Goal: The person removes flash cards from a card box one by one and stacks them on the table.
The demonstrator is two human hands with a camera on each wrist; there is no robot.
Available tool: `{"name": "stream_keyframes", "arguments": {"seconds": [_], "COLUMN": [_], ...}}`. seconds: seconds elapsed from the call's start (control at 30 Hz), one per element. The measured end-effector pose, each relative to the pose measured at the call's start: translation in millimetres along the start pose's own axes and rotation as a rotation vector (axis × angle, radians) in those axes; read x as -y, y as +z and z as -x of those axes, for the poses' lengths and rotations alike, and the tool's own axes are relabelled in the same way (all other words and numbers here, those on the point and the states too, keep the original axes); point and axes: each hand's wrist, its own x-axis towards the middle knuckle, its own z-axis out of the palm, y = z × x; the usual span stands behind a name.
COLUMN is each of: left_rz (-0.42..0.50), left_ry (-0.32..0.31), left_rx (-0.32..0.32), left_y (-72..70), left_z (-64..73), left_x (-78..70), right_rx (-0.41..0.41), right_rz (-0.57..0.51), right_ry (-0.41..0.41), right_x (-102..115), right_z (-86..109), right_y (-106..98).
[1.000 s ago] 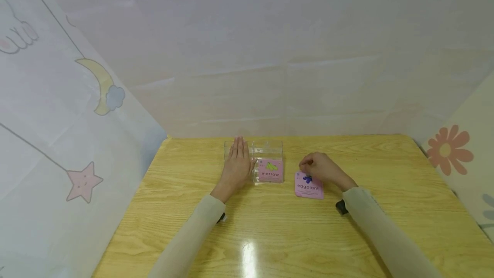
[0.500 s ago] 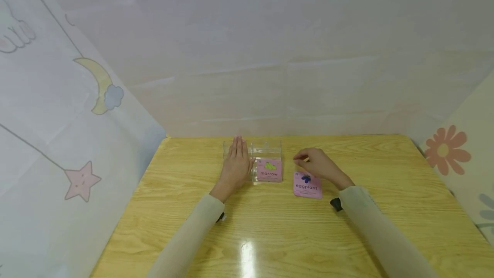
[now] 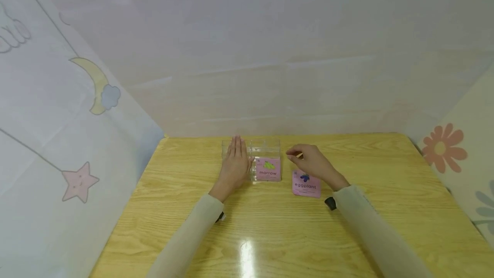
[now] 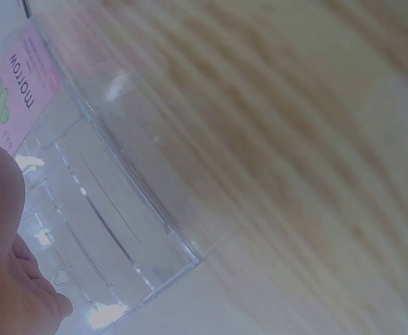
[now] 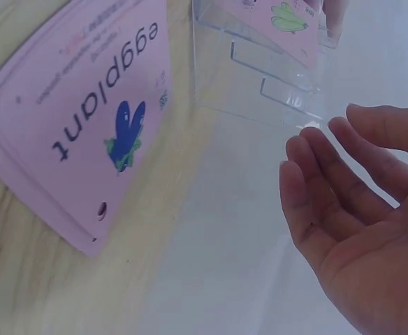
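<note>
My left hand [image 3: 233, 165] lies with straight fingers on the left side of a clear plastic card holder [image 3: 266, 149] at the table's far edge. A pink "marrow" card [image 3: 268, 175] with a green vegetable picture stands in the holder's front right slot. To the right of it, a pink "eggplant" card [image 3: 306, 190] lies on the table; its edge looks layered in the right wrist view, like several cards stacked, with a small hole at one corner. My right hand [image 3: 313, 163] hovers just beyond that card, fingers loosely bent, thumb apart from the fingertips, nothing between them.
A wood-grain table [image 3: 185, 209] carries the holder and cards. Right behind it rises a pale cloth wall [image 3: 231, 76], and printed side walls flank it, with a pink star [image 3: 81, 182] on the left and a red flower [image 3: 440, 148] on the right.
My right hand has come off the top edge of the eggplant card and moved left and away toward the holder, with nothing in it. My left hand stays on the holder.
</note>
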Motion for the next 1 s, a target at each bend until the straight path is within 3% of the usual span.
{"name": "stream_keyframes", "arguments": {"seconds": [0.4, 0.77, 1.0], "left_rz": [0.037, 0.027, 0.028], "left_ry": [-0.014, -0.013, -0.013], "left_rx": [0.027, 0.016, 0.006], "left_y": [-1.0, -3.3, -2.8], "left_z": [1.6, -0.2, 0.4], "left_x": [-0.9, -0.2, -2.2], "right_rx": [-0.017, -0.036, -0.032], "right_rz": [0.064, 0.19, 0.199], "right_ry": [-0.021, -0.12, -0.161], "right_x": [23.9, 32.6, 34.6], "right_z": [1.1, -0.4, -0.5], "right_y": [6.0, 13.9, 21.2]}}
